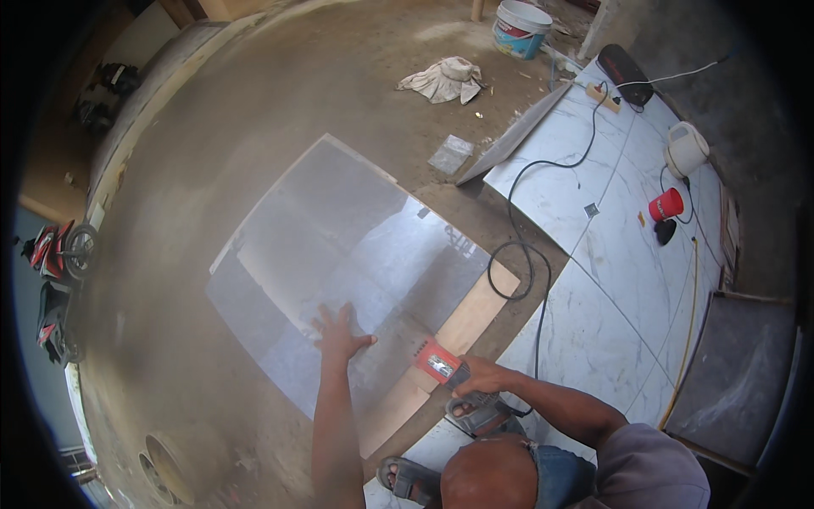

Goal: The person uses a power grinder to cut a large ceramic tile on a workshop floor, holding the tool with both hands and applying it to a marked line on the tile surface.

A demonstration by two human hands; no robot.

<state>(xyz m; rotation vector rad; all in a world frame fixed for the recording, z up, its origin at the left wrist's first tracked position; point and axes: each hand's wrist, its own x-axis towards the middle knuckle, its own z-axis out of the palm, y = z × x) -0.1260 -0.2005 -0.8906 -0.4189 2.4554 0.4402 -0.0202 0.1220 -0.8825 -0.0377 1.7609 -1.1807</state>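
A large glossy grey tile [297, 220] lies on the ground in front of me, with pale boards [471, 314] showing along its right edge. My left hand [341, 333] is open, its fingers spread flat on the tile's near part. My right hand [480, 376] is closed around the body of a red and black angle grinder [438, 363]. The grinder's front end rests over the tile's right edge, beside the boards. Its disc is hidden or too blurred to make out. Dusty haze hangs over the tile near the tool.
The grinder's black cable [543, 314] loops across white marbled floor tiles [610, 297] to a power strip [604, 97]. A red cup [666, 204], a kettle [686, 150], a bucket [521, 30] and a cloth bundle [447, 80] stand farther off. My sandalled feet [407, 480] are close to the boards.
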